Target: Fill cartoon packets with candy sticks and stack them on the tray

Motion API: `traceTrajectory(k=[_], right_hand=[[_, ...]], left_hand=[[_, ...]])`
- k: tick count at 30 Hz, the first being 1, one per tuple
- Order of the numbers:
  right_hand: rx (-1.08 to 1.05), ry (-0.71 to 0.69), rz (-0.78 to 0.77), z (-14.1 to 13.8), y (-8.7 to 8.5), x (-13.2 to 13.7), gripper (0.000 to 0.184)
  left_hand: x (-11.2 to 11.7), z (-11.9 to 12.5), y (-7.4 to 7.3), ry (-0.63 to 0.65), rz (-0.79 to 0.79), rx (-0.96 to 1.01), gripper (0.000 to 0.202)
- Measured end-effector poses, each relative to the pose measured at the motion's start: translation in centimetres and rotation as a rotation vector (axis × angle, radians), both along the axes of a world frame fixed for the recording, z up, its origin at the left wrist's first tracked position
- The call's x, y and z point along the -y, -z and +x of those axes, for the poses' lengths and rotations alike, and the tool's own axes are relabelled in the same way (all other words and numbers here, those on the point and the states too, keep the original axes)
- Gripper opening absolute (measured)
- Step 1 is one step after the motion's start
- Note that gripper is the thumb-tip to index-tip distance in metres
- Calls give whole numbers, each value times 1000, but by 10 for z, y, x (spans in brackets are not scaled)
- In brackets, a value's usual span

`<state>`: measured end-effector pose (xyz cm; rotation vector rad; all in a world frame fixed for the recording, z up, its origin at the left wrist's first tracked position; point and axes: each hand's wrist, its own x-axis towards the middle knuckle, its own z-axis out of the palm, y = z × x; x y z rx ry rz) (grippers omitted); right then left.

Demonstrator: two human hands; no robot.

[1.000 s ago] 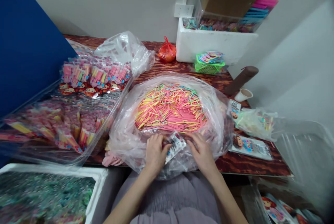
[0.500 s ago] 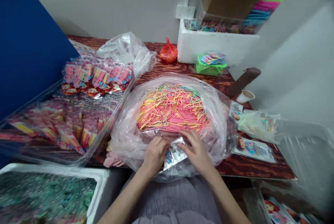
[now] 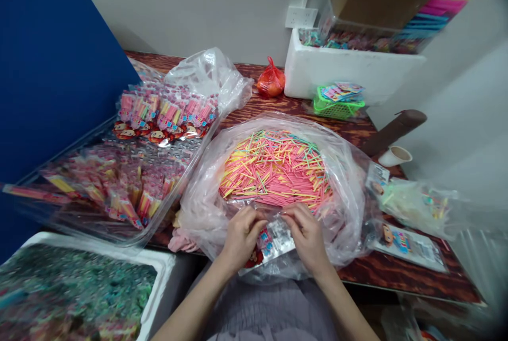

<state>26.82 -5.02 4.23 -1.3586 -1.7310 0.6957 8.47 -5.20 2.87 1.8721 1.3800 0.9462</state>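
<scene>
I saw sticks pink-yellow-green | packet clear, cartoon-printed | counter dark woodgrain | basket green

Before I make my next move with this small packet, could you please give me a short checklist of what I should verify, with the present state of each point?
1. Both hands grip the packet: ok. The left hand and right hand pinch its upper edge.
2. Packet mouth open: cannot tell. The hands cover it.
3. Coloured sticks close: ok. The pile lies just beyond the hands.
4. Clear bag fully on the table: not ok. Its near side hangs over the edge.
5. More packets near: ok. They lie on the table, right of the bag.
</scene>
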Motion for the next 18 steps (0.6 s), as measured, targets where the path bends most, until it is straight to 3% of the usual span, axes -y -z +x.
traceTrajectory(k=[5,9,13,15,18], right_hand=[[54,-56,-75,1,9,-1,9],[167,-42,-76,4,15,-1,26],[147,-12,-103,15,10,-17,27],[238,-23,-105,19,6,-33,22],[535,-87,-81,20,3,-55,14]], left_hand=[[-2,-1,11,70,147,-163,31],[-1,-2,21,145,205,-322,31],[2,-4,20,197,271,-394,24],[4,-4,18,185,310,-418,21],[9,0,21,126,289,-468,19]])
